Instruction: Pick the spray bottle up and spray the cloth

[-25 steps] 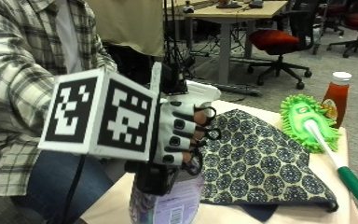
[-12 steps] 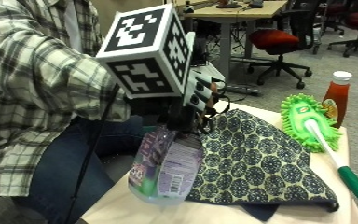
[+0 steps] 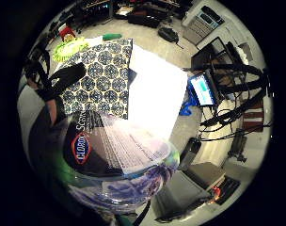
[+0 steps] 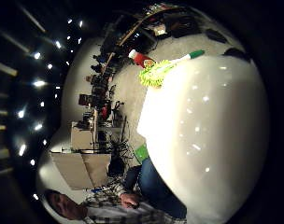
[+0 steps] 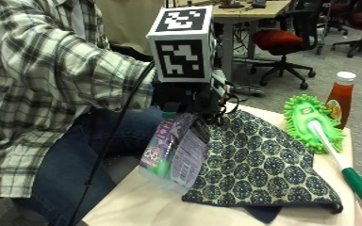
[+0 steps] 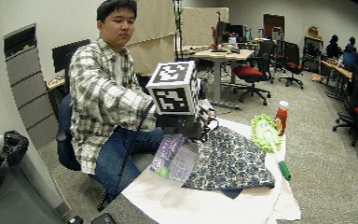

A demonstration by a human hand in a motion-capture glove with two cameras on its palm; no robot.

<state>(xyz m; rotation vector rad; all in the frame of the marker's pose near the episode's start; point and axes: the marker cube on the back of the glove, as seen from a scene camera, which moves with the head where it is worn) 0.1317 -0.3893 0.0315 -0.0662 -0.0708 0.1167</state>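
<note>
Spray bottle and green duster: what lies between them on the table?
In the outside view, the patterned cloth lies between the spray bottle, held by the gloved right hand, and the green duster.

We cannot see the fingers of the right hand (image 5: 190, 99) in the outside view, so how they sit round the spray bottle (image 5: 175, 153) is not clear; its nozzle is hidden too. The bottle covers the near corner of the cloth (image 5: 256, 165), and the desk (image 5: 143, 205) runs off the picture's lower edge.
</note>
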